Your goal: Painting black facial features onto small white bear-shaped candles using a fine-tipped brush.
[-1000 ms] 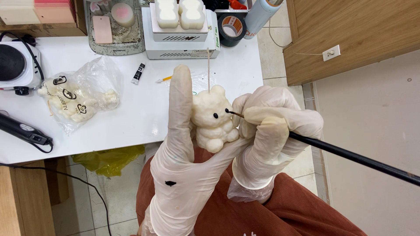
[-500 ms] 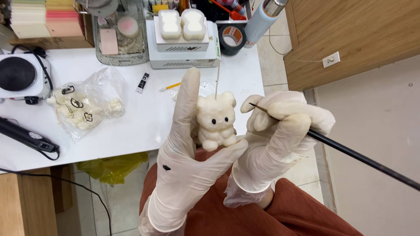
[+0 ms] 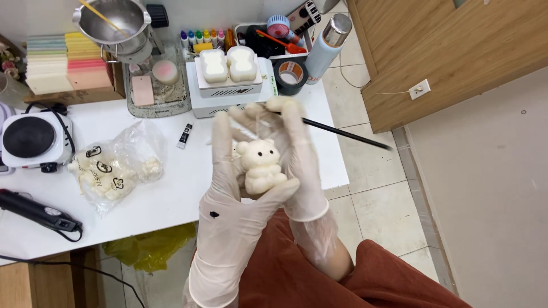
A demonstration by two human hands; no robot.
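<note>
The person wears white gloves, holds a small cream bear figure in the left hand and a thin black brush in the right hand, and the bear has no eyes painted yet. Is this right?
Not quite. In the head view, the cream bear figure already has two black eyes. The rest holds: the gloved left hand holds it, and the gloved right hand holds the thin black brush.

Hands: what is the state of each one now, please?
Left hand: closed on the cream bear figure.
Right hand: closed on a thin black brush.

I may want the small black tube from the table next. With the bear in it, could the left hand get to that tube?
Probably not yet: the left hand grips the bear figure. The small black tube lies uncovered on the white table, just left of that hand, so the path looks open once the hand is free.
</note>
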